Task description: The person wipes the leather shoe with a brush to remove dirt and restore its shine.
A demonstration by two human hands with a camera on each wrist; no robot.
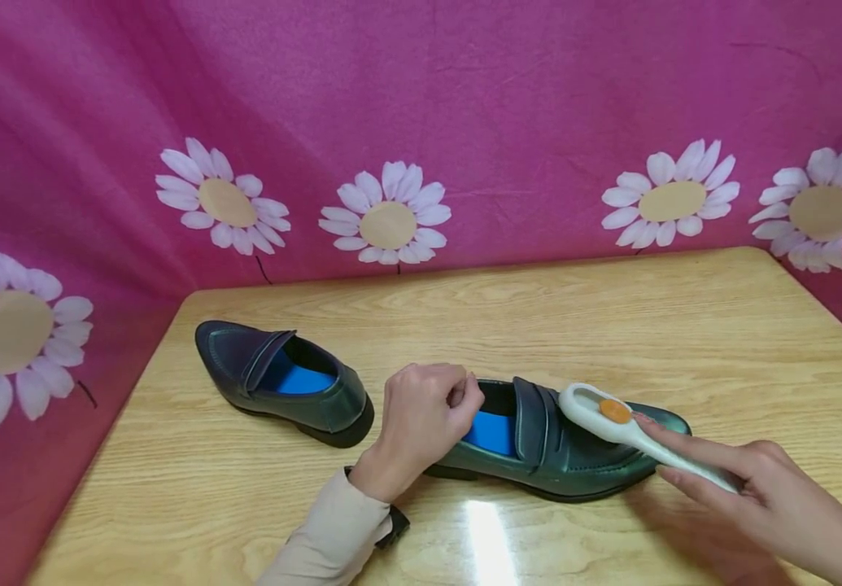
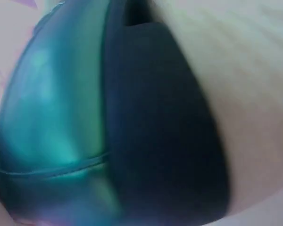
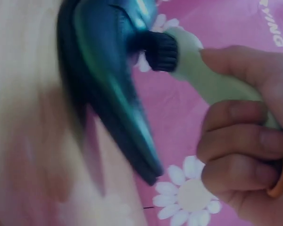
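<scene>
A dark green loafer (image 1: 596, 472) with a blue insole lies on its sole, toe pointing right. At its heel end my left hand (image 1: 421, 423) grips the back rim with curled fingers. The heel block (image 2: 165, 122) fills the left wrist view, close up and blurred. My right hand (image 1: 765, 488) holds a pale shoe brush (image 1: 582, 407) by its handle; an orange button sits on the head. Dark bristles (image 3: 162, 52) face the loafer's upper near the strap in the right wrist view, seemingly touching it.
A matching second loafer (image 1: 281, 382) stands at the left, toe pointing away to the left. Both rest on a light wooden table (image 1: 508, 317). Behind and beside it hangs a pink cloth (image 1: 523, 106) printed with white daisies.
</scene>
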